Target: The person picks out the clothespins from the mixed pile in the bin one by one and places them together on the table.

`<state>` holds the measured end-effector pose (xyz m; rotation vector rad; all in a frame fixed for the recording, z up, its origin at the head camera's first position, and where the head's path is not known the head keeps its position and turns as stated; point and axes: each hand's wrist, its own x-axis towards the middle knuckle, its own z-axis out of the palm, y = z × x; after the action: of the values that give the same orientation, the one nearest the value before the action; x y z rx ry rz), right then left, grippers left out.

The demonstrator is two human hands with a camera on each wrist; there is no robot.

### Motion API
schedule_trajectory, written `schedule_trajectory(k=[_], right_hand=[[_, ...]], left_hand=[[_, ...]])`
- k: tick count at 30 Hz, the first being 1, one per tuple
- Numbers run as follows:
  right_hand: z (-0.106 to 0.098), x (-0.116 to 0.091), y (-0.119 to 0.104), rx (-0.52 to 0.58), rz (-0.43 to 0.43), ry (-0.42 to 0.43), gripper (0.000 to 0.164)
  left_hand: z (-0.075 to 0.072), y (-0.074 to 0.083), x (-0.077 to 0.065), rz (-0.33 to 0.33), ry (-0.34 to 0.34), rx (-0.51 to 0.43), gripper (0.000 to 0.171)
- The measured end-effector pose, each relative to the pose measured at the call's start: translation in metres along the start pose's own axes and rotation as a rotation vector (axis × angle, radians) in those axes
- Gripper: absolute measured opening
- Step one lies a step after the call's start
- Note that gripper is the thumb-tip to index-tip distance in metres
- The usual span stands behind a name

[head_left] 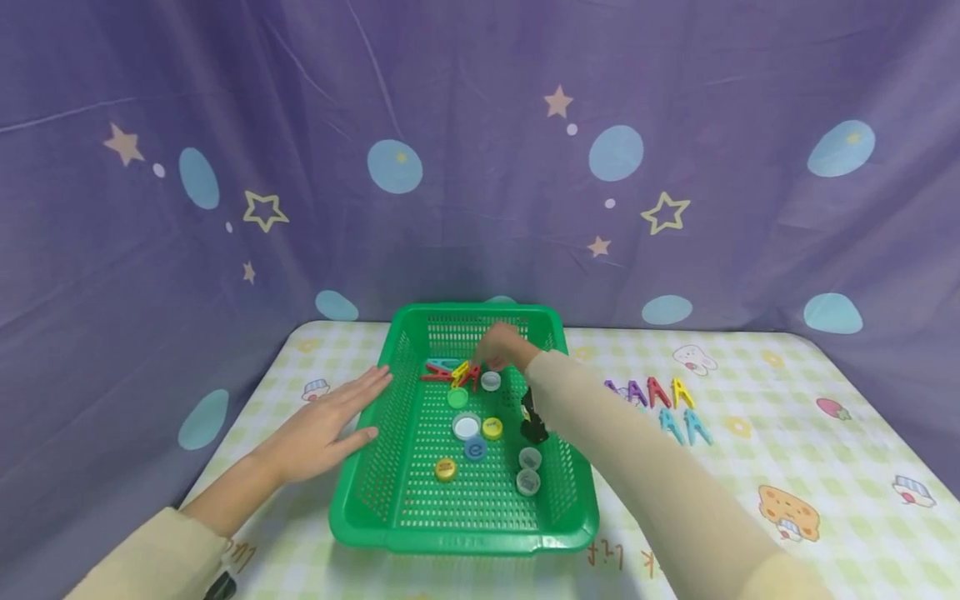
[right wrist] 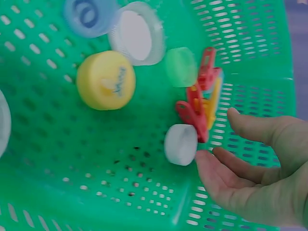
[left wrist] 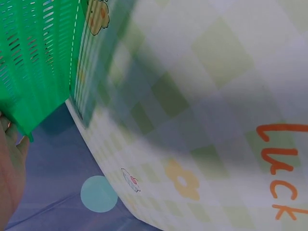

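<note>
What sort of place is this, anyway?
Probably an indoor tabletop workspace, though the wider room is hidden: a star-patterned purple fabric backdrop hangs behind a checked tablecloth, where a green plastic basket holds bottle caps and clothespins.

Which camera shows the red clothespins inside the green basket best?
The right wrist view: the red clothespins look largest there, near the right hand. The head view shows them small inside the green basket; the left wrist view, none discernible.

Orange "Luck" on the checked tablecloth (left wrist: 216, 96), blurred lettering on a yellow cap (right wrist: 103, 79)
</note>
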<state>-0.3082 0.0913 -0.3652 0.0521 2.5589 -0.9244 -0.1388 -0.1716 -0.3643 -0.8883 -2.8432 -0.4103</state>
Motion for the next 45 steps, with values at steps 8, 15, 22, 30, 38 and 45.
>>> schedule_trajectory(k=[8,15,22,30,38,45], right_hand=[[0.015,-0.013,-0.014,-0.238,0.029,0.021,0.035],[0.024,-0.015,-0.016,-0.379,-0.034,0.077,0.033],[0.023,-0.007,-0.014,-0.493,0.009,0.017,0.034],[0.014,-0.006,-0.005,-0.320,0.017,-0.051,0.030],[0.012,-0.006,0.000,-0.278,0.030,-0.036,0.027],[0.010,-0.007,0.001,-0.248,0.020,-0.080,0.025]], left_hand=[[-0.002,0.000,0.000,0.003,0.000,0.008,0.067],[0.000,0.000,-0.001,0.007,0.008,-0.005,0.067],[0.000,-0.001,-0.001,0.017,0.021,-0.006,0.067],[0.000,0.000,-0.001,0.015,0.017,-0.001,0.067],[0.001,0.000,0.000,0.011,0.020,-0.001,0.068],[0.001,0.001,-0.001,0.002,0.013,-0.003,0.067]])
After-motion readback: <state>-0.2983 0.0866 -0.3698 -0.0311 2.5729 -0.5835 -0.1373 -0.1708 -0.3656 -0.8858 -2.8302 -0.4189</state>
